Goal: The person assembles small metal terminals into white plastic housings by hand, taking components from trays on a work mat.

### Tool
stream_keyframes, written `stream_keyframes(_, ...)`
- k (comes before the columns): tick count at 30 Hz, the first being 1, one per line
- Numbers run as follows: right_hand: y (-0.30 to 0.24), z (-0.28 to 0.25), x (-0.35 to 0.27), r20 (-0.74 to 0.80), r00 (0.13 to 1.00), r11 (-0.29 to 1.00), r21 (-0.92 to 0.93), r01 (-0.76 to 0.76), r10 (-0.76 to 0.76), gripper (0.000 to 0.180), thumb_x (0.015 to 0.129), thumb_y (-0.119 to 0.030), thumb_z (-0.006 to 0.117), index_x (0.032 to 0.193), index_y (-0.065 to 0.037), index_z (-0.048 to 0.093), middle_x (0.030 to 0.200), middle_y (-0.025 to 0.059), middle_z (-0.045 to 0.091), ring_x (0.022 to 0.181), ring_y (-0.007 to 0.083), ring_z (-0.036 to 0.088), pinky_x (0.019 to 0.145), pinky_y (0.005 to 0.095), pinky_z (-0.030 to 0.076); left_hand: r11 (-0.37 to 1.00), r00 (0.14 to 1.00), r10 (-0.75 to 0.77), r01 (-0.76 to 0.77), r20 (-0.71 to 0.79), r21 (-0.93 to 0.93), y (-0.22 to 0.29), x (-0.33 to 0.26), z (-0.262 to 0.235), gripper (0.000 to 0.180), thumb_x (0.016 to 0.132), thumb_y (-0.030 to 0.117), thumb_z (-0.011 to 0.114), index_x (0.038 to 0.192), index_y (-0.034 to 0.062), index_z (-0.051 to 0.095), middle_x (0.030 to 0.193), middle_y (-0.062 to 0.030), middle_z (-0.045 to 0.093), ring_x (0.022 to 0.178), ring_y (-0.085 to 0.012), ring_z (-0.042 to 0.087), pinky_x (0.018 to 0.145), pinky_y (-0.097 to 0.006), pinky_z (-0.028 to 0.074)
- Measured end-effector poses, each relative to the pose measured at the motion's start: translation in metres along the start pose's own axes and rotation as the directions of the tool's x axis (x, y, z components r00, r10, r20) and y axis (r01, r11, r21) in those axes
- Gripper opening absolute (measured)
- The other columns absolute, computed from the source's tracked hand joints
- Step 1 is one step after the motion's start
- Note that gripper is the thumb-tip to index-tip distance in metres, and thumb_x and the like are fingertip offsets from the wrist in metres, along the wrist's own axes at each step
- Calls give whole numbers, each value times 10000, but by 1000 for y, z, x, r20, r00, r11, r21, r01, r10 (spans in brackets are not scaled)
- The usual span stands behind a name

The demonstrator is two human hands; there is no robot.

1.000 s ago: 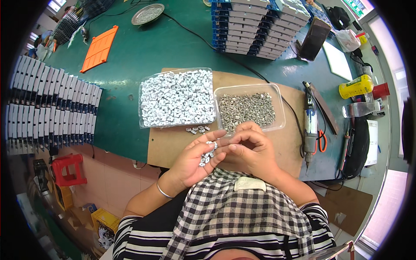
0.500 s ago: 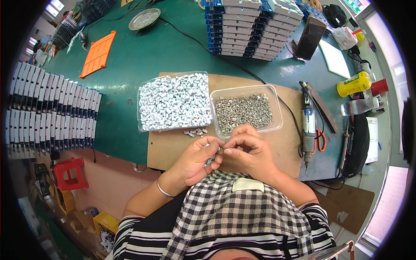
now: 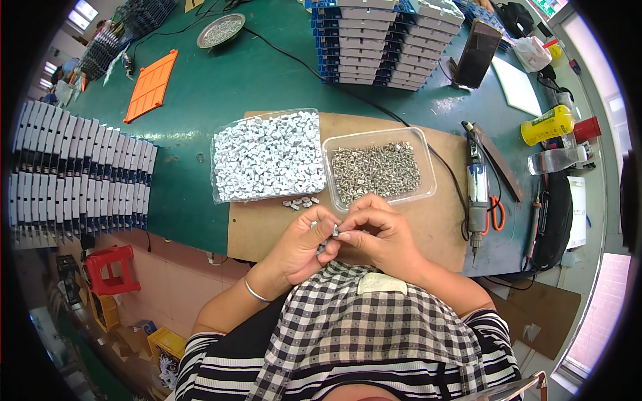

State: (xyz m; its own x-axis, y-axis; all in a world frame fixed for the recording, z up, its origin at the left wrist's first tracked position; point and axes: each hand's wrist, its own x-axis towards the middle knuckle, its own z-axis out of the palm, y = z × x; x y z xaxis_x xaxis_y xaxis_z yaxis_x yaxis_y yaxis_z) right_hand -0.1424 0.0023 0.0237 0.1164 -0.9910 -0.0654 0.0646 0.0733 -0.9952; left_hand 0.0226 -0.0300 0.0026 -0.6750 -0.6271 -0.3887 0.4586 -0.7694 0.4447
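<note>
My left hand [image 3: 304,242] and my right hand [image 3: 376,234] meet above the near edge of a brown board [image 3: 441,227], fingertips pinched together on a small silvery metal part [image 3: 334,231]. More small parts seem to sit in the left palm, mostly hidden. Just beyond the hands stand two clear plastic trays: the left tray [image 3: 267,157] is heaped with small white-grey metal pieces, the right tray [image 3: 378,170] holds small dark screws. A few loose pieces [image 3: 299,202] lie on the board between the left tray and my hands.
An electric screwdriver [image 3: 477,194] with its cable lies at the board's right, orange-handled scissors [image 3: 496,212] beside it. Stacked blue-and-white trays [image 3: 378,40] stand at the back, rows of white parts [image 3: 73,177] at the left, an orange tray [image 3: 151,85], a metal dish [image 3: 221,30], a yellow bottle [image 3: 547,124].
Both hands stay joined over the board's near edge; the fingers have shifted slightly around the small part, closing tighter together.
</note>
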Motion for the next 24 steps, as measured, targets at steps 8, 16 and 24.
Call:
stream_keyframes(8,4,-2,4,56,997,994,-94,49,-44,77,740,-8,648,811,-13,617,819,44,548,777,138,530,683,241,433,1000,999,-9,10,-37,29,0,-1,-2,187,857,235,566,816,62,508,685,-36,538,513,-58,472,395,-147,353)
stream_keyframes(16,7,2,2,33,999,989,-146,-7,12,97,765,-9,630,832,-19,561,786,37,532,759,106,527,656,229,433,950,989,118,-87,-85,300,-2,-2,6,184,891,181,525,794,25,514,653,-45,542,500,-37,449,383,-150,326)
stream_keyframes(24,-3,3,2,89,940,893,295,-340,328,161,805,-21,601,895,-39,469,781,18,504,672,61,513,566,190,426,894,980,198,-168,-29,414,2,-4,12,166,905,179,499,859,26,542,614,-10,510,489,-26,418,426,-136,305)
